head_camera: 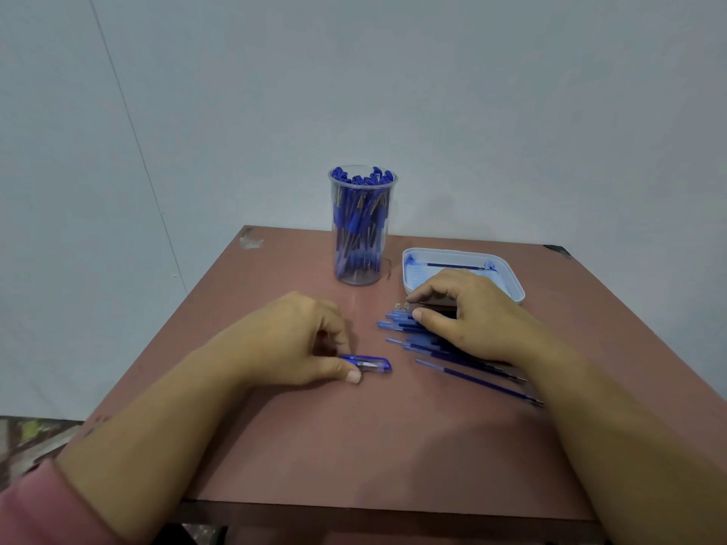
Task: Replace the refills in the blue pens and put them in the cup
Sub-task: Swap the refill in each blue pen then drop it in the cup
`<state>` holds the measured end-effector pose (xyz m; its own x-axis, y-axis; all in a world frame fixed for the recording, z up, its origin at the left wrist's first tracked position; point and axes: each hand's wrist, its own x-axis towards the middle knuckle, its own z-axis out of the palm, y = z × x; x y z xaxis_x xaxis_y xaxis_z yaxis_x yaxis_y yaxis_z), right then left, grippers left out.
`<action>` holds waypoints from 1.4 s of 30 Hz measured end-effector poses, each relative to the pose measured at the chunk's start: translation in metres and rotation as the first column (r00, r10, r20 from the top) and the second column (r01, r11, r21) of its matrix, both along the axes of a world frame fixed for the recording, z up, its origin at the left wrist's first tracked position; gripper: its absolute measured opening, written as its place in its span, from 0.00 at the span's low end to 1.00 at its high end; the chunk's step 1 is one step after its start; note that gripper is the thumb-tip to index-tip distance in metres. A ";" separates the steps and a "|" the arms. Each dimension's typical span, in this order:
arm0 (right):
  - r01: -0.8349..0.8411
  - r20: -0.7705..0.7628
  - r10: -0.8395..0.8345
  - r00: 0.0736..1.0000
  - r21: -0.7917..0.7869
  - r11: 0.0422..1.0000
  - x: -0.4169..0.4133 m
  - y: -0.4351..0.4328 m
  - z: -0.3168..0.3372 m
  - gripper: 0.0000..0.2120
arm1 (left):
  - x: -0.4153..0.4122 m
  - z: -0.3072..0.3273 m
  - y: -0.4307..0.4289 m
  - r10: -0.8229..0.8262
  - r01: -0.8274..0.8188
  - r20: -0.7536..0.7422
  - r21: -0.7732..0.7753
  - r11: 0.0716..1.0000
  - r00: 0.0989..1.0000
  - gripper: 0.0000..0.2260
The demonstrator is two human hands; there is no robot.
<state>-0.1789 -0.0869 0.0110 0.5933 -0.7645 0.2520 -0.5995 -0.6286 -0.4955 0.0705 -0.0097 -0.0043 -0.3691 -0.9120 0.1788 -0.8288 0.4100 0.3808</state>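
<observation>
A soft pink sleeve (35, 501) covers the left forearm at the low left corner, well to the near left of the cup. The left hand (291, 340) rests on the matte reddish-brown tabletop (354, 446) in front of the cup. Its thumb and curled fingers pinch a short, translucent blue pen part (369, 364) lying flat; whether this is a cap or the end of a whole pen cannot be told. The cup (362, 230) is a tall, clear plastic cylinder standing upright near the far edge. It is packed with blue pens (360, 214) set on end, their rounded caps crowding the rim. To the near right of the cup lies a loose fan of thin, straight blue refills (476, 377). The right hand (472, 312) arches over them with bent fingers, its thumb touching the pile; whether it grips a refill cannot be told. Just right of the cup sits a shallow white plastic tray (515, 289) with rounded corners and blue ink smears. It holds a single dark refill (456, 265) lying crosswise.
</observation>
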 end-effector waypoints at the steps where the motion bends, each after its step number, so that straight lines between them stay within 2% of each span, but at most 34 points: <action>1: -0.001 0.001 0.001 1.000 -0.001 1.000 0.001 0.000 0.000 0.06 | -0.002 -0.001 0.000 -0.004 0.004 0.009 -0.026 1.000 1.000 0.12; 5: -0.036 0.033 0.036 0.999 0.016 0.999 0.006 0.004 -0.002 0.06 | -0.009 -0.005 -0.003 0.073 -0.057 0.095 -0.158 0.986 0.993 0.13; 10: -0.117 0.095 0.111 0.989 0.058 0.991 0.014 0.014 -0.002 0.05 | -0.012 -0.011 -0.006 0.100 -0.082 0.049 -0.292 0.953 0.994 0.25; 15: -0.140 0.133 0.125 0.983 0.105 0.985 0.017 0.013 -0.003 0.04 | -0.015 -0.016 -0.012 0.110 -0.109 -0.022 -0.403 0.909 0.994 0.22; 21: -0.100 0.168 0.086 0.982 0.075 0.992 0.018 0.008 -0.004 0.04 | -0.019 -0.019 -0.019 0.078 -0.151 -0.198 -0.388 0.909 0.977 0.17; 24: -0.096 0.192 0.085 0.978 0.052 0.994 0.019 0.009 -0.002 0.03 | -0.025 -0.017 -0.019 0.133 -0.220 -0.249 -0.362 0.906 0.959 0.14; 30: -0.093 0.189 0.083 0.978 0.046 0.995 0.019 0.011 0.002 0.03 | -0.031 -0.015 -0.017 0.230 -0.305 -0.260 -0.302 0.903 0.938 0.16; 36: -0.066 0.192 0.060 0.980 0.029 0.997 0.008 0.010 0.008 0.05 | -0.025 -0.013 -0.016 0.304 -0.369 -0.228 -0.343 0.864 0.925 0.17; 42: 0.037 0.171 -0.040 0.985 0.021 0.999 -0.002 -0.005 0.004 0.07 | -0.012 -0.016 -0.023 0.114 -0.198 -0.230 -0.386 0.901 0.967 0.12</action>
